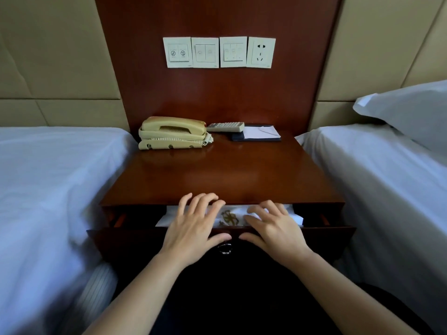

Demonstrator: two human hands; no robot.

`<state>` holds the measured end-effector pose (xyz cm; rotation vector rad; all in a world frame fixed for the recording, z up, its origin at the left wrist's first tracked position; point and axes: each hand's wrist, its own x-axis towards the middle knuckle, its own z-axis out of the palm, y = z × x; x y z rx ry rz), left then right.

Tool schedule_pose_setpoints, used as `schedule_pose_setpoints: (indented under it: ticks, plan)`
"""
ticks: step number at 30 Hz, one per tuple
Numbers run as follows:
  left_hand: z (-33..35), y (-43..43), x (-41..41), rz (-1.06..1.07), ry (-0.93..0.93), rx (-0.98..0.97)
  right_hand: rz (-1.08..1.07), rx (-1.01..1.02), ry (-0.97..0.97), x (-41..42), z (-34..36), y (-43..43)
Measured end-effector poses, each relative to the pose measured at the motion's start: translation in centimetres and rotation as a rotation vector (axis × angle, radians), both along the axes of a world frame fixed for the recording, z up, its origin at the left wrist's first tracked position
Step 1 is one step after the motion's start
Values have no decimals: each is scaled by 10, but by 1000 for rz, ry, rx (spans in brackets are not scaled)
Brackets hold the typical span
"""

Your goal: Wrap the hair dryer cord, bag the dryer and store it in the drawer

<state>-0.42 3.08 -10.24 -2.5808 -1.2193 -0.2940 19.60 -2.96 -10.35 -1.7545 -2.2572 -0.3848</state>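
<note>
1. Head view: nightstand tabletop point(217, 170) sits between two beds, left bed point(48, 177) and right bed point(377, 180), with a pillow point(411, 110) on the right one.
2. Drawer point(125, 240) under the tabletop is pulled partly out; ring pull point(225, 249) on its front, between the two thumbs.
3. White bag point(232, 217) with a gold print lies inside the drawer, roughly centred. Dryer itself not visible; cannot tell what the bag holds.
4. Left hand point(193, 228): fingers spread apart, flat on the left part of the bag, thumb on the drawer's front edge. Not clamped on anything.
5. Right hand point(273, 228): fingers spread, resting on the right part of the bag, thumb near the front edge. No clamp either.
6. Back of tabletop: beige phone point(173, 132) at left, remote point(226, 126) just beside it, dark folder with white paper point(258, 134) at right.
7. Wood panel behind carries three switch plates point(205, 52) and a socket point(261, 53) in a row.
</note>
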Motion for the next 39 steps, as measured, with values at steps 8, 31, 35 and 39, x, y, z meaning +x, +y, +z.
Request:
schedule_pose_setpoints:
  ticks: [8, 31, 35, 39]
  plan:
    - [-8, 36, 10, 60, 12, -40, -247, -80, -44, 8, 1, 35]
    - [87, 77, 14, 49, 2, -626, -183, -584, 131, 10, 100, 81]
    - [112, 119, 27, 76, 95, -745, -177, -733, 175, 32, 117, 130]
    - [144, 183, 45, 112, 206, -786, -197, -731, 129, 51, 139, 188]
